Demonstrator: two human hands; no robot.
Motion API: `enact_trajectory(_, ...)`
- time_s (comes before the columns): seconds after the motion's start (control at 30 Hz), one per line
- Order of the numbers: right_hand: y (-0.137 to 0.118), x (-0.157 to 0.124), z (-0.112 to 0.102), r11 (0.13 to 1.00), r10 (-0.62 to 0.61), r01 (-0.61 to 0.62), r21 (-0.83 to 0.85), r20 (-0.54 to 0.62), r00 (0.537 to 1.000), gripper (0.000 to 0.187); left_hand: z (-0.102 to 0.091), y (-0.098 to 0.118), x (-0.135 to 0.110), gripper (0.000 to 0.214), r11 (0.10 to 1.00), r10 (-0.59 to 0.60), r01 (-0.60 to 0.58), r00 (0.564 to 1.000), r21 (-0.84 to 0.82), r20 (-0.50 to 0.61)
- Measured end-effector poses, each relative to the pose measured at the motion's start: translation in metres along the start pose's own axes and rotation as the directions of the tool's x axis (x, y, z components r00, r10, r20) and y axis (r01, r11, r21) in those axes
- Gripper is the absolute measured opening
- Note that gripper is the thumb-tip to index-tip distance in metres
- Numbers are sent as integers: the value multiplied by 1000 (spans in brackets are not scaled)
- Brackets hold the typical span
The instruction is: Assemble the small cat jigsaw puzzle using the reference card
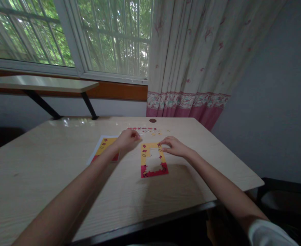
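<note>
A partly assembled jigsaw puzzle (154,173) lies flat on the table, with a yellow upper part, a red lower part and a pale gap in its middle. My left hand (127,140) is beyond its upper left corner, fingers pinched together on what looks like a small yellowish puzzle piece (140,139). At the upper right edge, my right hand (175,146) rests with index finger and thumb apart, fingertips touching the puzzle. Loose puzzle pieces (154,134) lie beyond both hands, with a row of red ones (145,128) farthest back.
Left of the puzzle, a printed yellow and red sheet (98,147) lies partly under my left forearm. A raised shelf (42,84) stands on the table (50,177) at the back left. A round brown disc (152,120) is at the rear edge, before the curtain (188,68).
</note>
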State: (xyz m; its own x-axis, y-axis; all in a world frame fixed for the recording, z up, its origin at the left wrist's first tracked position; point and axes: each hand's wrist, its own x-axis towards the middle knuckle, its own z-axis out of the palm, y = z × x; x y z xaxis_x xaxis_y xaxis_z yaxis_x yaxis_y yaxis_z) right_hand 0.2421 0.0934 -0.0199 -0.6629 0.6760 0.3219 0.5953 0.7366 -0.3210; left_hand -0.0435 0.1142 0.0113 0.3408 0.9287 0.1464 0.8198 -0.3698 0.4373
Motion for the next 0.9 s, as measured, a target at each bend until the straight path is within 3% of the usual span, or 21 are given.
enact_trajectory(0.07, -2, 8, -3, 1000, -14, 14, -7, -36, 999, 26, 2, 10, -8, 20, 930, -51, 22, 996, -367, -68)
enact_trajectory(0.13, -5, 15, -5, 1000, -22, 20, -17, -93, 995, 21, 8, 20, -14, 20, 756, -124, 31, 988, -654, -96)
enact_trajectory(0.23, -13, 23, -1, 999, -38, 33, -25, -223, 974, 17, 18, 34, -22, 24, 561, -241, 60, 966, -826, -93)
enact_trajectory(0.33, -23, 23, 7, 998, -54, 48, -28, -353, 934, 20, 25, 45, -27, 24, 480, -279, 83, 958, -873, -63)
enact_trajectory(0.43, -34, 20, 13, 998, -45, 24, -59, -389, 920, 24, 28, 52, -30, 21, 479, -266, 82, 962, -874, -55)
enact_trajectory(0.67, -47, 18, 12, 990, 1, -47, -131, -326, 945, 27, 33, 53, -32, 16, 628, -171, 51, 983, -776, -73)
enact_trajectory(0.9, -50, 15, 10, 985, -69, 12, -172, -326, 943, 29, 38, 52, -34, 18, 604, -155, 54, 987, -795, -51)
